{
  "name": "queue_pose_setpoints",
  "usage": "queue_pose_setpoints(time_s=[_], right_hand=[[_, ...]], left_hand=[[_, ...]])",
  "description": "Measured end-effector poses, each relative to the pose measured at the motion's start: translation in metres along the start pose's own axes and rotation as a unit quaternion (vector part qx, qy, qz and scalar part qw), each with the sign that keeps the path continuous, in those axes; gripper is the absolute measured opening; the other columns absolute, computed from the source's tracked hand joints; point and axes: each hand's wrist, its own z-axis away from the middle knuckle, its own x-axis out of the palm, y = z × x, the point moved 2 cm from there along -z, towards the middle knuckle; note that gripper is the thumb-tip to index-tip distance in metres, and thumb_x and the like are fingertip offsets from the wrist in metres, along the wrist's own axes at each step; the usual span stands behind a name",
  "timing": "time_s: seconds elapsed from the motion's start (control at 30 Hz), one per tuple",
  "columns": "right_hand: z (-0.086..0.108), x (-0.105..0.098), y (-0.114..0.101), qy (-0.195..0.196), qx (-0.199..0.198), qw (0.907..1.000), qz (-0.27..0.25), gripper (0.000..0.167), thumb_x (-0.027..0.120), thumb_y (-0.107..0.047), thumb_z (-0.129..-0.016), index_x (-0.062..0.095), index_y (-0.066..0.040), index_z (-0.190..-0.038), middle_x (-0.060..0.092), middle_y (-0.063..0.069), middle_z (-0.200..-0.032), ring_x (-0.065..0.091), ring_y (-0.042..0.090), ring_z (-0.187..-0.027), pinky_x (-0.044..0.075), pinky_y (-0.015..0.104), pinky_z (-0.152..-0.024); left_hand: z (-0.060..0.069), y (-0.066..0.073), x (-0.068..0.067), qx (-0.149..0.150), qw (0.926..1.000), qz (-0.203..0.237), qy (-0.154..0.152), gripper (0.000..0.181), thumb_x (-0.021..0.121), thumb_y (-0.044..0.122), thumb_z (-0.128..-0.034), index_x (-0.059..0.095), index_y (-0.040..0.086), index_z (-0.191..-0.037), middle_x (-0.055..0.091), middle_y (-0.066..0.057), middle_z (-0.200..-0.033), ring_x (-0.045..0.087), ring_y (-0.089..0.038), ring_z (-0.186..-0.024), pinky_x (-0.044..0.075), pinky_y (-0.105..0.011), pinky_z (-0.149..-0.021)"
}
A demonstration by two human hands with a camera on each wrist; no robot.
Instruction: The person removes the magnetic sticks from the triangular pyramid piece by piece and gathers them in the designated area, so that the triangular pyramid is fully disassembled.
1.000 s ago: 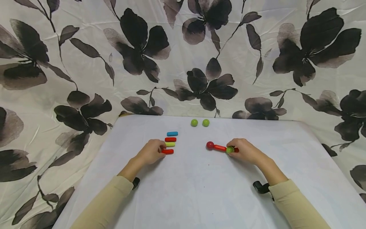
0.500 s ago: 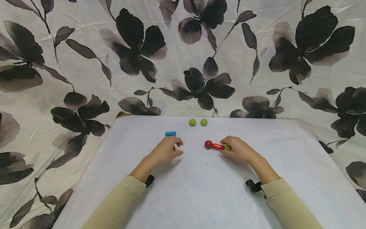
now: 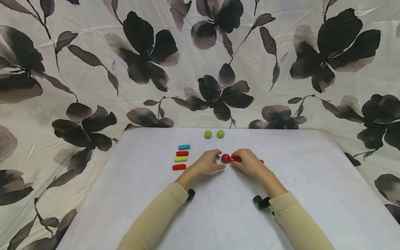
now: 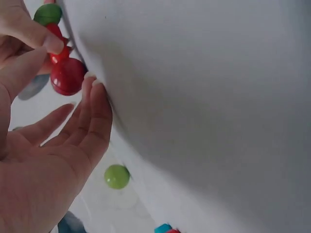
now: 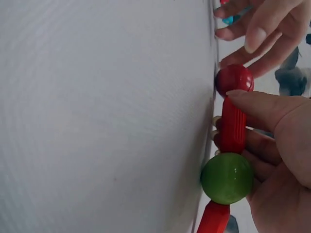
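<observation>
A chain of a red ball (image 3: 225, 158), a red stick (image 5: 233, 127), a green ball (image 5: 227, 178) and another red stick (image 5: 214, 218) lies on the table. My right hand (image 3: 249, 163) pinches the stick beside the red ball, thumb on one side and fingers on the other; in the head view it covers the green ball. Just left of the red ball, my left hand (image 3: 207, 163) is spread with thumb and fingers apart, holding nothing. The left wrist view shows its fingertips close to the red ball (image 4: 68, 76); whether they touch it I cannot tell.
Left of my left hand lie a blue stick (image 3: 184, 147), a red stick (image 3: 182, 153), a yellow-green stick (image 3: 180, 159) and another red stick (image 3: 179, 167). Two green balls (image 3: 207, 134) (image 3: 220, 134) sit near the table's far edge, before a flowered cloth (image 3: 187, 62).
My left hand has moved right, from the loose sticks to beside the red ball. My right hand has shifted left along the chain, from around the green ball to the stick by the red ball.
</observation>
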Motion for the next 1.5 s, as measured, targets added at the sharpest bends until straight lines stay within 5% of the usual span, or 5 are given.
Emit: queue_pose_setpoints(time_s=[0.43,0.9,1.3,1.5], right_hand=[[0.005,-0.001,-0.005,-0.003,-0.035,0.9993,-0.013,0.013,0.076,-0.01,-0.092,0.077,-0.003,-0.103,0.075,0.006,-0.097,0.067,0.02,-0.09,0.055,0.043,-0.085],[0.001,0.003,-0.007,-0.008,-0.067,0.9975,-0.022,0.009,0.077,-0.011,-0.092,0.078,-0.005,-0.099,0.076,0.002,-0.093,0.068,0.014,-0.087,0.056,0.038,-0.083],[-0.001,0.0,-0.008,-0.019,-0.06,0.9975,-0.032,0.011,0.076,-0.013,-0.093,0.078,-0.005,-0.101,0.075,0.001,-0.095,0.068,0.014,-0.089,0.056,0.039,-0.085],[-0.001,-0.003,-0.005,-0.022,-0.047,0.9984,-0.024,0.011,0.077,-0.012,-0.092,0.078,-0.005,-0.1,0.075,0.001,-0.094,0.068,0.015,-0.09,0.055,0.04,-0.086]], left_hand=[[-0.015,0.003,0.01,0.0,0.9997,-0.014,0.022,0.031,0.075,0.025,-0.0941,0.069,0.005,-0.118,0.068,-0.006,-0.107,0.058,-0.019,-0.098,0.05,-0.036,-0.091],[-0.014,-0.004,0.002,-0.008,0.9998,-0.004,-0.018,0.031,0.07,0.027,-0.0984,0.067,0.003,-0.119,0.066,-0.007,-0.109,0.057,-0.019,-0.099,0.05,-0.036,-0.091],[-0.013,-0.006,-0.003,-0.028,0.9983,0.037,-0.036,0.036,0.07,0.028,-0.0988,0.067,0.002,-0.123,0.065,-0.008,-0.114,0.057,-0.021,-0.1,0.052,-0.033,-0.086],[-0.013,-0.011,-0.007,-0.044,0.9925,0.109,-0.033,0.035,0.069,0.025,-0.0996,0.065,0.0,-0.124,0.066,-0.01,-0.109,0.064,-0.019,-0.09,0.054,-0.029,-0.078]])
